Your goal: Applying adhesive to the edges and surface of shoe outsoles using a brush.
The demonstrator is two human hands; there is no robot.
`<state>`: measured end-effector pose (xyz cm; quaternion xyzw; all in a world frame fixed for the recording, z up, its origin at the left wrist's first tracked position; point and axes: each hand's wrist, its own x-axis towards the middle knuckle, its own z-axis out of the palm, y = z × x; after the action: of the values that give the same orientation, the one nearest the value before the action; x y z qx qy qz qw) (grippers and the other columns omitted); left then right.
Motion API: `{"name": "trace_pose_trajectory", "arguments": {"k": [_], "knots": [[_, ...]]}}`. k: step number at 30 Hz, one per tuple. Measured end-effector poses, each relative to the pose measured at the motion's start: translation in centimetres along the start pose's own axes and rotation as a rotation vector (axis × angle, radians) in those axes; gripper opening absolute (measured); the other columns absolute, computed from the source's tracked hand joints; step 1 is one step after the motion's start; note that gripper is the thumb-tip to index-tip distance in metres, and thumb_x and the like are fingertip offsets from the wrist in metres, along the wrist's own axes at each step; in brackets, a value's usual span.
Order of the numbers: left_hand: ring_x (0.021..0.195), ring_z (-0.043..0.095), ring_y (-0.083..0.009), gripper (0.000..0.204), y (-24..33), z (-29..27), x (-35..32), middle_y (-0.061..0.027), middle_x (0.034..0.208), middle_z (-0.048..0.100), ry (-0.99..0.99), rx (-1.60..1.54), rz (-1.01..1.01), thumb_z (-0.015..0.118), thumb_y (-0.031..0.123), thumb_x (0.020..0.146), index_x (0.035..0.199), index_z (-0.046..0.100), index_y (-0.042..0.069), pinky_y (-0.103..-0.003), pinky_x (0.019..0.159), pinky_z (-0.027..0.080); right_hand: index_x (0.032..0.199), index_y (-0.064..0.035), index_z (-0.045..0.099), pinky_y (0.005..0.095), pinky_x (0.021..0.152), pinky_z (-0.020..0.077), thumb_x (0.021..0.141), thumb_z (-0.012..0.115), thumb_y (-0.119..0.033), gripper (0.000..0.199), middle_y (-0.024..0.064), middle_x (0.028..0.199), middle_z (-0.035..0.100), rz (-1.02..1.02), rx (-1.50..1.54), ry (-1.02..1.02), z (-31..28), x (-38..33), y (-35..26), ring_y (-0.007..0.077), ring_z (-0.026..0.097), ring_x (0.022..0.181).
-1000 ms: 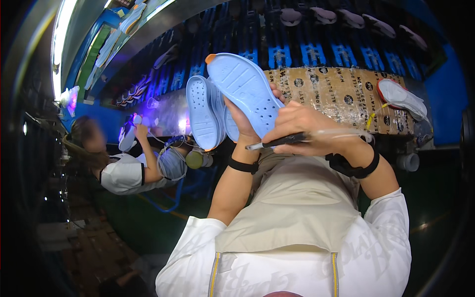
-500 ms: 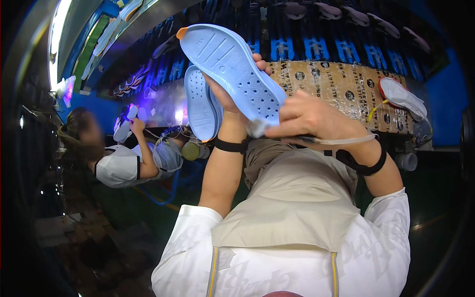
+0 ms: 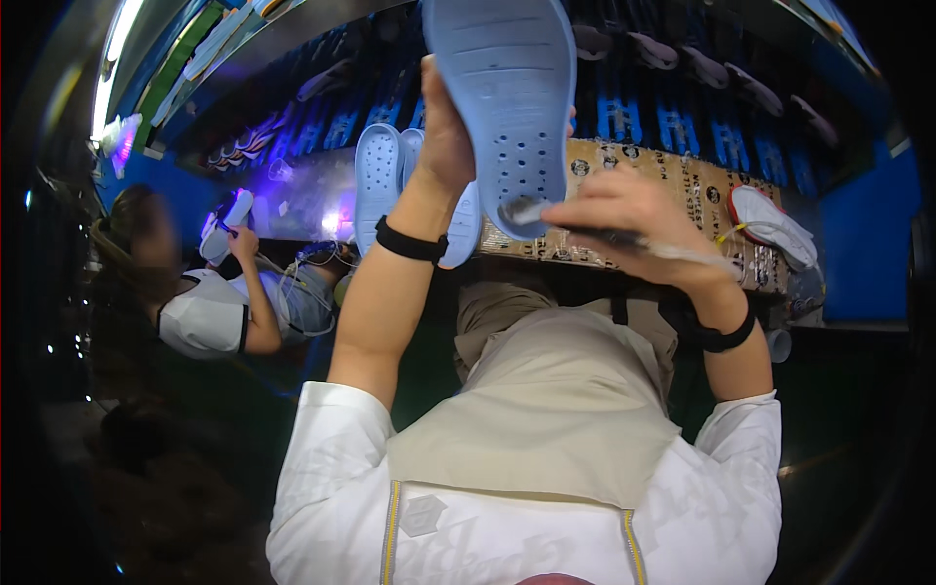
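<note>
3 light-blue soles (image 3: 502, 107), 1 brush (image 3: 585, 232), 2 black wristbands (image 3: 409, 244), 1 red-trimmed shoe (image 3: 775, 226).

Top of the pale blue sole (image 3: 502, 97) cut off by the upper edge. Left hand (image 3: 444, 136) fingers hidden behind that sole. Brush (image 3: 585, 232) tip blurred, bristles unclear; handle smeared past the right hand (image 3: 634, 219). Neighbouring person (image 3: 210, 302) blurred, lower body lost in darkness. Hanging soles (image 3: 380, 185) partly covered by the forearm.
</note>
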<state>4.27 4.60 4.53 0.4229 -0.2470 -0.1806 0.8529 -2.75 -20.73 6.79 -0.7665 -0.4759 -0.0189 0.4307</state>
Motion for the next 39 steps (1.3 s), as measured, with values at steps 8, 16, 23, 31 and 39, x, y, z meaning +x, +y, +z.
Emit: {"name": "trace_pose_trajectory", "arguments": {"k": [8,16,23,31,39], "knots": [[0.115,0.068,-0.0207,0.082,0.6,3.9,3.0,-0.0156,0.127,0.069,0.143,0.587,-0.138,0.026,0.069,0.107,0.147,0.055,0.004,-0.035,0.100,0.056,0.117,-0.0103,0.076,0.0411,0.092,0.0490,0.083,0.081,-0.011,0.034,0.0075,0.098,0.072,0.019,-0.062,-0.078,-0.2,0.1,0.5,0.0273,0.065,0.098],[0.108,0.068,-0.0211,0.085,0.5,3.4,4.9,-0.0218,0.122,0.070,0.156,0.863,-0.512,0.033,0.073,0.105,0.137,0.066,0.002,-0.033,0.096,0.052,0.118,-0.0123,0.075,0.0429,0.094,0.0478,0.083,0.081,-0.013,0.036,0.0069,0.099,0.069,-0.011,-0.121,-0.133,-0.6,-0.1,0.3,0.0303,0.065,0.104],[0.100,0.069,-0.0215,0.088,0.4,3.0,4.7,-0.0210,0.113,0.073,0.119,1.016,-0.626,0.034,0.076,0.103,0.128,0.072,0.001,-0.035,0.090,0.052,0.117,-0.0126,0.075,0.0439,0.094,0.0455,0.083,0.079,-0.011,0.034,0.0065,0.097,0.067,-0.124,-0.173,-0.058,-0.5,0.0,0.5,0.0287,0.063,0.100],[0.095,0.070,-0.0177,0.078,0.8,2.7,3.1,-0.0169,0.111,0.074,0.177,0.878,-0.638,0.033,0.068,0.107,0.130,0.071,0.003,-0.031,0.087,0.054,0.117,-0.0129,0.076,0.0416,0.089,0.0450,0.084,0.080,-0.014,0.034,0.0058,0.092,0.066,-0.116,-0.280,-0.010,-1.4,-0.4,1.3,0.0268,0.061,0.094],[0.116,0.068,-0.0226,0.082,-0.2,-0.2,1.1,-0.0195,0.127,0.069,0.381,0.643,-0.493,0.025,0.070,0.107,0.143,0.060,0.005,-0.037,0.101,0.054,0.109,-0.0062,0.077,0.0361,0.079,0.0480,0.082,0.080,-0.009,0.028,0.0051,0.092,0.071,-0.056,0.022,-0.051,-1.9,-1.7,1.4,0.0236,0.063,0.083]]}}
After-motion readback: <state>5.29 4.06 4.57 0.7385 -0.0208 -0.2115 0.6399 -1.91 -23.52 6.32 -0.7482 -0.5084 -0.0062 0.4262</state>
